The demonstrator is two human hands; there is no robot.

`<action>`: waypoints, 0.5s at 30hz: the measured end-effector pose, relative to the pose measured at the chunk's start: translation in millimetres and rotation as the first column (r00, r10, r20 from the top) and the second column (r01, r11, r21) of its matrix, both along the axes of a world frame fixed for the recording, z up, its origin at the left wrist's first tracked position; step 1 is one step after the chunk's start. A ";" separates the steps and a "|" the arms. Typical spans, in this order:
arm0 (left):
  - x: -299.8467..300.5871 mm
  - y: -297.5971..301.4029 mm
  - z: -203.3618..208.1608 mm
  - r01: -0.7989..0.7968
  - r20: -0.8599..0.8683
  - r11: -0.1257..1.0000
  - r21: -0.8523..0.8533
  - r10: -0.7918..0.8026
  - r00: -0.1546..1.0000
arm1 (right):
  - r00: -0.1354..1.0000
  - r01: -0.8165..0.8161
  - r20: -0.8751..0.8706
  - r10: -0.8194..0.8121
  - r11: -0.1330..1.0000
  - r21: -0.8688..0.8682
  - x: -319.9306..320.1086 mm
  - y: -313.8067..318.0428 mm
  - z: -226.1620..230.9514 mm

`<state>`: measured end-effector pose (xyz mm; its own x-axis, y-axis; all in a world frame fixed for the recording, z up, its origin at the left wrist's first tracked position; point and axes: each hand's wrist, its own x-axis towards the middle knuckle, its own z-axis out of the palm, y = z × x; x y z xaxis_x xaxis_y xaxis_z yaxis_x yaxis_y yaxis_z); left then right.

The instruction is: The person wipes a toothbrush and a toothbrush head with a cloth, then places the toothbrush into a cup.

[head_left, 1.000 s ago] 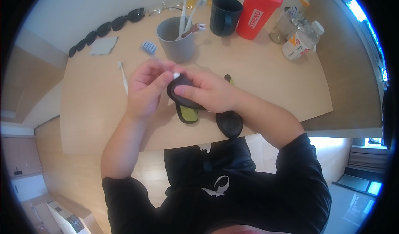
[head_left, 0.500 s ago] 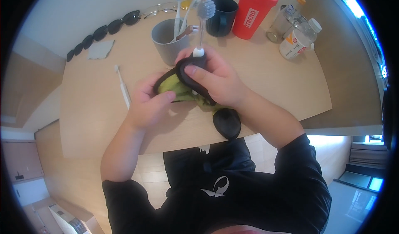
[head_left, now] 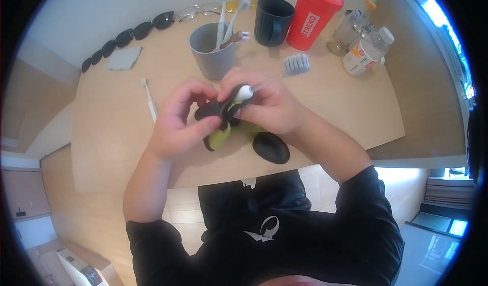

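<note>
Over the near middle of the table, my left hand (head_left: 175,117) pinches a soft black and yellow-green fabric piece (head_left: 219,139) with black edging. My right hand (head_left: 274,108) is closed round a toothbrush (head_left: 296,64) with a white collar and a clear neck. Its bristles point away to the right, and its handle is hidden by the fabric and my fingers. Below my right hand, a black oval pad (head_left: 271,148), which seems joined to the fabric, lies near the table edge. A slim white toothbrush (head_left: 151,105) lies left of my left hand.
Beyond my hands stands a grey cup (head_left: 211,65) with toothbrushes in it. To its right are a dark mug (head_left: 268,24), a red shaker (head_left: 311,19) and bottles (head_left: 363,55). Several sunglasses (head_left: 143,30) line the back edge near a pale cloth (head_left: 124,59).
The toothbrush has tipped from upright to pointing right. The fabric piece has been turned and folded about its white collar, and my left hand has shifted its grip. The oval pad has moved slightly left.
</note>
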<state>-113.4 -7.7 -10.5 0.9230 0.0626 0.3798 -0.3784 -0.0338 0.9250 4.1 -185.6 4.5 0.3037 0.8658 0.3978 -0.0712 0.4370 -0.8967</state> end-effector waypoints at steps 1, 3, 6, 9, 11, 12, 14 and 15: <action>-0.5 -5.5 2.2 0.021 -0.050 1.000 0.017 -0.020 0.999 | 0.994 0.024 0.102 -0.026 1.000 0.015 0.5 -0.3 -0.2; 0.0 -12.9 6.5 0.046 -0.069 0.998 0.051 -0.042 0.997 | 0.985 0.014 0.172 -0.017 1.000 0.020 2.2 -1.2 0.2; -3.4 -15.3 8.3 0.077 -0.173 0.995 -0.067 -0.088 0.981 | 0.999 -0.024 0.037 0.026 0.997 -0.072 1.1 -2.5 0.3; -4.2 -18.3 13.0 0.033 -0.224 0.999 -0.036 -0.040 0.974 | 1.000 -0.023 -0.011 0.022 0.984 -0.176 0.8 -2.6 1.7; -2.9 -17.6 7.7 -0.031 -0.208 0.998 0.053 0.041 0.977 | 0.993 -0.028 -0.117 0.008 0.985 -0.169 -0.6 -4.0 2.8; -1.5 -17.1 6.4 -0.096 -0.185 0.985 0.141 0.121 0.975 | 0.975 -0.032 -0.220 -0.004 0.987 -0.160 -1.9 -4.0 5.2; 1.4 -17.4 6.5 -0.138 -0.133 0.960 0.246 0.174 0.976 | 0.949 -0.002 -0.309 -0.059 0.981 -0.193 -9.6 -5.8 11.1; 2.4 -18.3 6.2 -0.180 -0.083 0.920 0.348 0.222 0.972 | 0.910 0.023 -0.399 -0.115 0.973 -0.228 -12.5 -5.3 12.2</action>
<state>-111.0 -26.0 -4.3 0.9437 0.1394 0.2998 -0.2196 -0.4137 0.8835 -8.4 -190.9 16.7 0.4611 0.8867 0.0349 -0.4265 0.2559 -0.8675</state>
